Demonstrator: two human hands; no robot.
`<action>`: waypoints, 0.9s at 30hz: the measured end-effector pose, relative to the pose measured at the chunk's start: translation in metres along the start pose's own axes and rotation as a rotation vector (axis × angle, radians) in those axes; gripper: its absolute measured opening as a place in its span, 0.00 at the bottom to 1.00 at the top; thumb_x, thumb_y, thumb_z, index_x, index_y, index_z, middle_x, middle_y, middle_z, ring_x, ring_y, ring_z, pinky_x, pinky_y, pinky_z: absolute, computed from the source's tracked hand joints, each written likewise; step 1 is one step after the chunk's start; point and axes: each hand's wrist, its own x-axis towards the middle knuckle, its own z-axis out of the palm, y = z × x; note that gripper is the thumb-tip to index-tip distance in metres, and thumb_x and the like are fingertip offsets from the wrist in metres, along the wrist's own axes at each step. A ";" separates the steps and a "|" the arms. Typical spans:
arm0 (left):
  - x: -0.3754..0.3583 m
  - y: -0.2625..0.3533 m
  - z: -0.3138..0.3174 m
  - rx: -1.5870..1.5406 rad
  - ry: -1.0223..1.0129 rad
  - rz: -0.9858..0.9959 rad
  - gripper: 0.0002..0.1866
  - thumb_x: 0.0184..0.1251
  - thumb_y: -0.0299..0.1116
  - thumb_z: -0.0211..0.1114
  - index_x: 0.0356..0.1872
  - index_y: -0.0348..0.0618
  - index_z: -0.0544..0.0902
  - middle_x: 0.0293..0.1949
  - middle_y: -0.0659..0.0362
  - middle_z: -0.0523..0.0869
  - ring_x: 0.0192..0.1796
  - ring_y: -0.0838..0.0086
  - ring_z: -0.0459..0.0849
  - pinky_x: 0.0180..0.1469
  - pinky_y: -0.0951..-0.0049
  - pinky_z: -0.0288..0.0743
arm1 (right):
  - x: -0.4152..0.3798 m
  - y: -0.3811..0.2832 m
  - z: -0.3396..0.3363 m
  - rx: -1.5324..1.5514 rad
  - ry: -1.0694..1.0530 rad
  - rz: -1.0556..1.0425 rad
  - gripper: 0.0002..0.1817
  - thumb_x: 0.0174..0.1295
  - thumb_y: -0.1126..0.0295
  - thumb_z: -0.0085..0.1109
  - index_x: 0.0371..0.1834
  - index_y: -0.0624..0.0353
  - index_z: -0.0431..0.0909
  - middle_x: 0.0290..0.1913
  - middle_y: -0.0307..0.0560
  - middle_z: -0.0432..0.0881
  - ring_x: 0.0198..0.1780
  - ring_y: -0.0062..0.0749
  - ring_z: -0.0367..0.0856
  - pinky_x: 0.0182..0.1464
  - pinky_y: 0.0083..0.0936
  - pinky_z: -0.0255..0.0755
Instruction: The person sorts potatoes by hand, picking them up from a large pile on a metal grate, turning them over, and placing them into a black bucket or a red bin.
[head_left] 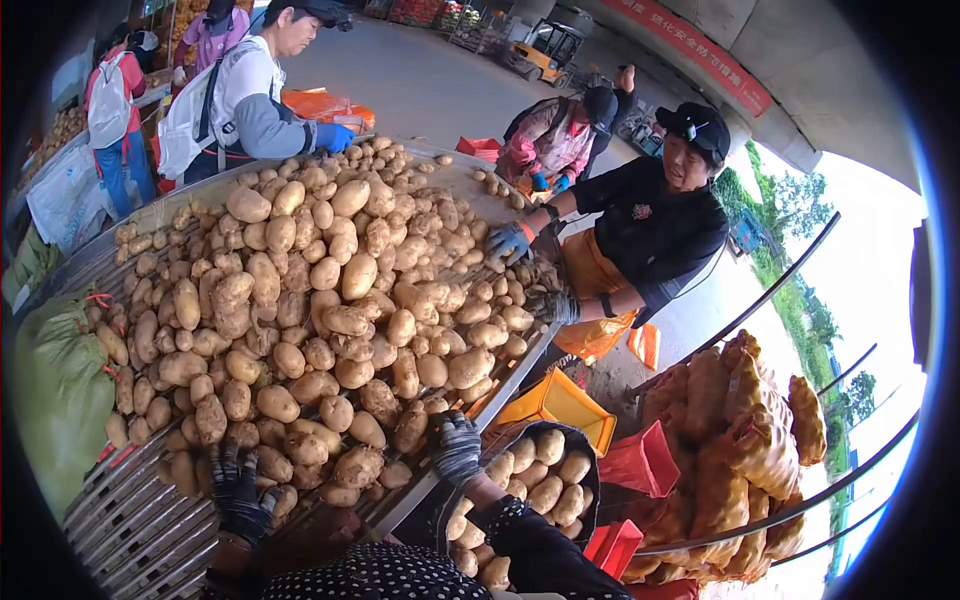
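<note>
A big heap of potatoes (340, 290), many with soil on them, covers a slatted metal table (140, 510). My left hand (240, 497), in a dark glove, lies against the potatoes at the near side of the heap with its fingers spread. At the table's right edge is my right hand (459, 450), in a grey and black glove; its fingers stretch toward the nearest potatoes, and I see nothing held in it. Just right of and below that hand stands a dark-rimmed container (592, 480) filled with cleaner-looking potatoes.
A co-worker in black (650, 225) has gloved hands on the heap's right side. Another person (250, 100) reaches in from the far left. A yellow crate (560, 408), a red container (640, 460) and stacked filled sacks (740, 440) stand right. A green sack (60, 400) lies left.
</note>
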 end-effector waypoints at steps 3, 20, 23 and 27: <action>-0.003 -0.007 0.009 -0.020 0.026 -0.016 0.38 0.46 0.38 0.74 0.62 0.39 0.71 0.70 0.41 0.59 0.74 0.40 0.49 0.72 0.42 0.47 | -0.001 0.004 0.007 -0.023 0.005 0.000 0.15 0.50 0.69 0.62 0.44 0.54 0.78 0.41 0.51 0.78 0.42 0.50 0.78 0.45 0.44 0.71; 0.074 0.078 0.045 -0.007 -0.102 0.200 0.26 0.53 0.39 0.68 0.55 0.44 0.77 0.64 0.47 0.69 0.63 0.45 0.67 0.64 0.45 0.60 | 0.007 0.018 -0.005 0.217 -0.041 -0.090 0.16 0.47 0.76 0.60 0.43 0.57 0.78 0.39 0.52 0.78 0.38 0.51 0.79 0.41 0.41 0.72; 0.077 0.081 0.042 0.074 -0.146 0.197 0.26 0.51 0.37 0.68 0.54 0.43 0.77 0.60 0.48 0.72 0.60 0.46 0.69 0.62 0.46 0.63 | 0.034 0.055 -0.025 0.371 0.055 -0.061 0.17 0.48 0.81 0.62 0.44 0.58 0.80 0.39 0.51 0.81 0.40 0.48 0.82 0.42 0.33 0.76; 0.080 0.086 0.042 0.069 -0.112 0.183 0.24 0.50 0.37 0.68 0.51 0.43 0.79 0.56 0.48 0.75 0.57 0.48 0.71 0.61 0.47 0.63 | 0.085 0.098 -0.026 0.010 -0.108 -0.020 0.39 0.46 0.61 0.74 0.64 0.49 0.68 0.63 0.56 0.68 0.60 0.55 0.69 0.61 0.45 0.66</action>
